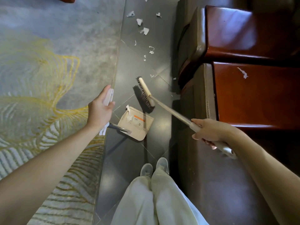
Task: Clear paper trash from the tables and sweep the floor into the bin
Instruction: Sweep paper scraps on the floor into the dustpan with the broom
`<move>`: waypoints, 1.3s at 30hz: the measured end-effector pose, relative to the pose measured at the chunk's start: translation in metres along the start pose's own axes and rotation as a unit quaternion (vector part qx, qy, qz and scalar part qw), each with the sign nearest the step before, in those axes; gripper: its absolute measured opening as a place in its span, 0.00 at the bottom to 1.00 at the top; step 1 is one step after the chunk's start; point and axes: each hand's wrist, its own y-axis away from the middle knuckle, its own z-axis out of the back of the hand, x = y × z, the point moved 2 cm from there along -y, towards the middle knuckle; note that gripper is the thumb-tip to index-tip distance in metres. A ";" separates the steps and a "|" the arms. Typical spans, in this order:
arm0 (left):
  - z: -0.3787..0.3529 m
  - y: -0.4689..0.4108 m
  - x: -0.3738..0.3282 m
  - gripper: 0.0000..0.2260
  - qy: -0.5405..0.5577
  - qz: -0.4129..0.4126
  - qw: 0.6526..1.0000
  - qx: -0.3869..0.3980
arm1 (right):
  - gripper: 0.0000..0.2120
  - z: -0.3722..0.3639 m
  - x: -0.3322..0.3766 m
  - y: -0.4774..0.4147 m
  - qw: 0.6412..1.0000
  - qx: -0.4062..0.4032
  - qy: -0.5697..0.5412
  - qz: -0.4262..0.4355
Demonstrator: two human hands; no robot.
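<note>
Downward view of a sweeping task. At far left, a grey rug [48, 70] with a gold line pattern meets the dark tiled floor [138, 159] along a thin metal strip; the left hand [100, 109] is held over the rug's edge, fingers and thumb wrapped round the white grip [108, 97] of the dustpan's long handle, the lower end of the grip showing below the wrist; a dark rod [120, 128] runs from there to the beige dustpan [138, 125], which sits on the tiles just right of the strip and holds one white paper scrap [129, 116] near its far edge; below it, at bottom centre, stand the person's pale trousers [155, 200] and grey shoes [154, 168]; the broom head [144, 96] (black bristles under a cream block) lies just beyond the dustpan, its near end overlapping the pan's far corner, though whether the bristles touch the tiles cannot be told; loose paper scraps [144, 30] are strewn along the tiles beyond the broom, well apart from the pan; the metal broom handle [172, 111] slants down and rightward into the right hand [209, 132], which clasps it with fingers curled beneath, the handle's end protruding past the hand; at far right stand two red-brown wooden tables, the farther table [230, 30] bare in view, the nearer table [259, 103] bearing one torn paper strip [243, 73] on its top.
</note>
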 end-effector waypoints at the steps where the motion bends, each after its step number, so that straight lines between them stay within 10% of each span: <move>1: -0.004 -0.003 -0.007 0.24 0.005 -0.005 1.000 0.005 | 0.30 0.001 -0.004 -0.004 1.000 -0.021 0.013 -0.001; 10: -0.074 -0.059 -0.067 0.24 -0.020 -0.024 0.999 0.033 | 0.32 0.048 -0.037 -0.076 0.988 -0.134 0.049 -0.049; 25: -0.112 -0.131 -0.095 0.24 -0.032 -0.022 0.998 0.039 | 0.28 0.094 -0.016 -0.062 0.981 0.083 -0.161 -0.065; 39: -0.069 -0.262 -0.076 0.26 -0.006 -0.033 0.998 0.043 | 0.25 0.185 0.120 -0.135 0.991 -0.132 0.035 -0.018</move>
